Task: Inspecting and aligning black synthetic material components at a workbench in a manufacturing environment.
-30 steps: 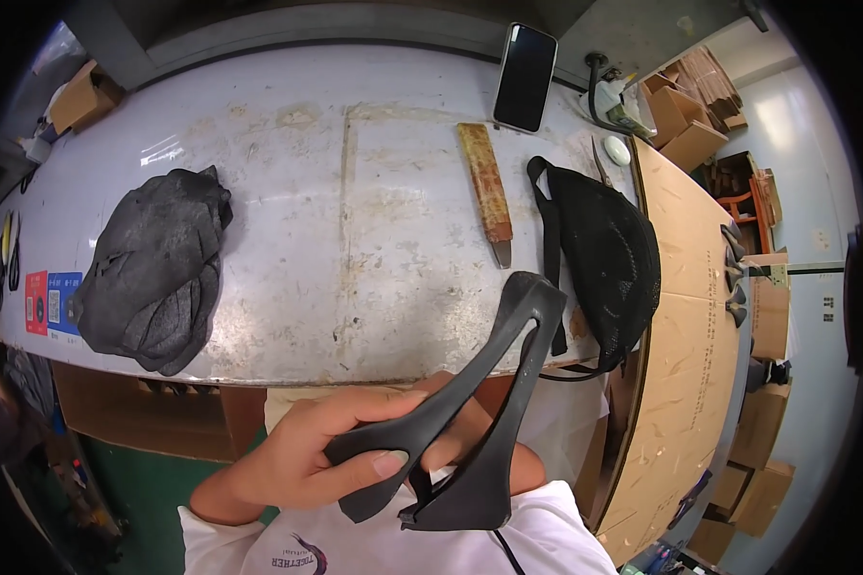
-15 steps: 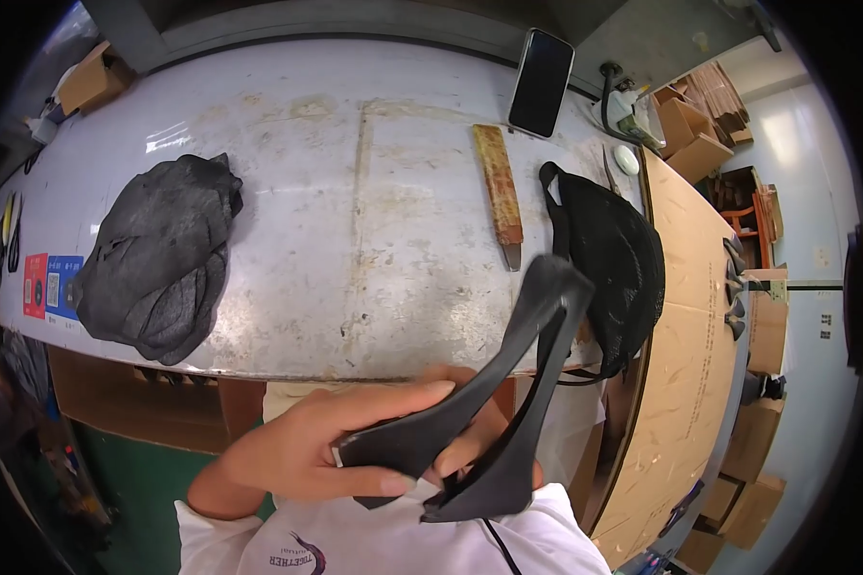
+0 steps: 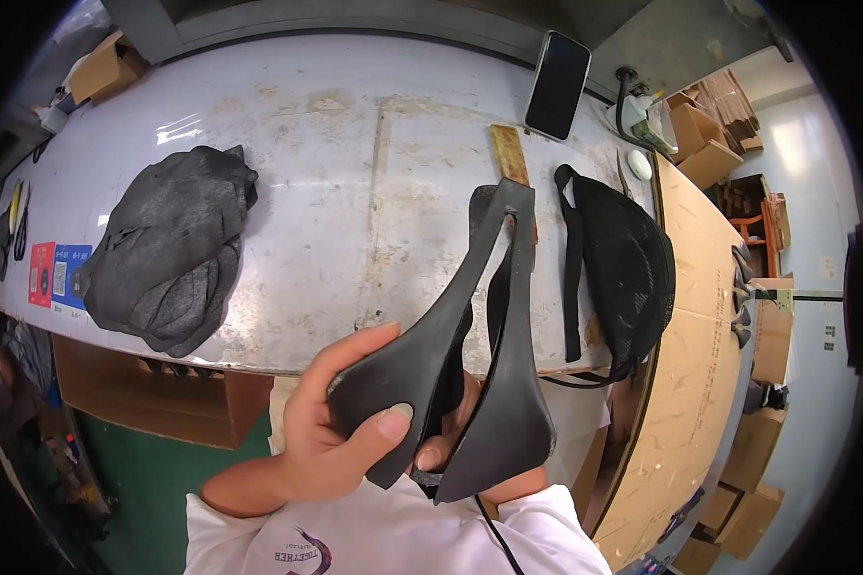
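A black bicycle saddle (image 3: 503, 407) with a long split down its middle is held up over the table's front edge. Its narrow nose points away from me and its two wide wings face my body. My left hand (image 3: 340, 436) grips the left wing, thumb on the upper face, the other fingers going round the edge and underneath. Behind the saddle is my right hand (image 3: 434, 454), closed on it from below; a fingertip shows through the split, and the rest is mostly hidden. A flat scraper-like strip with a rusty yellow surface (image 3: 509, 153) lies beyond the nose, partly covered by it.
A crumpled dark grey cloth (image 3: 173, 254) lies on the white table (image 3: 307, 201) at left. To the right are a black mesh item with straps (image 3: 628, 273), a phone (image 3: 557, 86) and a white oval object (image 3: 639, 165). Cardboard (image 3: 690, 364) covers the surface beside the table.
The saddle has turned from leaning right to pointing away, its upper face now toward me and its nose over the strip. My left thumb has moved onto the wing's face.
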The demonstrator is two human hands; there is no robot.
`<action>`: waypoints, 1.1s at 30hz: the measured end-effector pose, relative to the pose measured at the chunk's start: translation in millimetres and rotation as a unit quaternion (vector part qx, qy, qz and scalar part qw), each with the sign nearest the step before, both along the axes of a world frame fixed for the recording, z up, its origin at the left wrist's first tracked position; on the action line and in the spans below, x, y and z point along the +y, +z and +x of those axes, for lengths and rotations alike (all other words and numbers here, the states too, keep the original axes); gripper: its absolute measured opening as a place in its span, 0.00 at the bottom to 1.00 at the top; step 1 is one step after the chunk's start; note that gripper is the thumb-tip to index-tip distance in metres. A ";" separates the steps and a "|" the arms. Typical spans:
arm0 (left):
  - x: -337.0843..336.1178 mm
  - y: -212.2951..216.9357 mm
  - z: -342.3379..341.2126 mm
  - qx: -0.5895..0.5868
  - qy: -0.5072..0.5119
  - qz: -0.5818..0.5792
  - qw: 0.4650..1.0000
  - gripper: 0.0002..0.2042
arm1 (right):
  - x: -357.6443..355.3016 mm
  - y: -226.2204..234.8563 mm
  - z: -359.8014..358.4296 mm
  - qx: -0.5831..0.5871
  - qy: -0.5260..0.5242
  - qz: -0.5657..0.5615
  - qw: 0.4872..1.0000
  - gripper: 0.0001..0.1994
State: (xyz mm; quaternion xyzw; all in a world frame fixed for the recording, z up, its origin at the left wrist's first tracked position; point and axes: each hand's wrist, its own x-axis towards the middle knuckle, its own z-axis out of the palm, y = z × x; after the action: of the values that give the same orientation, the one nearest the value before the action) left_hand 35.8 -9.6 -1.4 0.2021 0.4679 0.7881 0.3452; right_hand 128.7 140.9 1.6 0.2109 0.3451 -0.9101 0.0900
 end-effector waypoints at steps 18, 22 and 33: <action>9.5 -3.2 0.5 0.121 -0.012 -0.035 0.992 0.28 | -23.8 -24.6 4.0 -0.063 -0.127 -0.158 0.977 0.30; 21.0 -1.4 -1.7 0.095 0.073 -0.021 0.993 0.33 | -40.7 -56.0 20.2 0.156 0.022 -0.385 0.909 0.20; 28.2 -10.6 4.9 0.145 0.246 -0.009 0.958 0.38 | -40.6 -44.8 11.9 0.166 0.062 -0.390 0.903 0.21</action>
State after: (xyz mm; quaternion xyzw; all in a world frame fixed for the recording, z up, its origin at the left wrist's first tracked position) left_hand 40.7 18.7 -12.0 0.1899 0.5557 0.8063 0.0707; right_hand 140.6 100.3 -43.2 -0.0173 -0.0153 -0.9864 0.1629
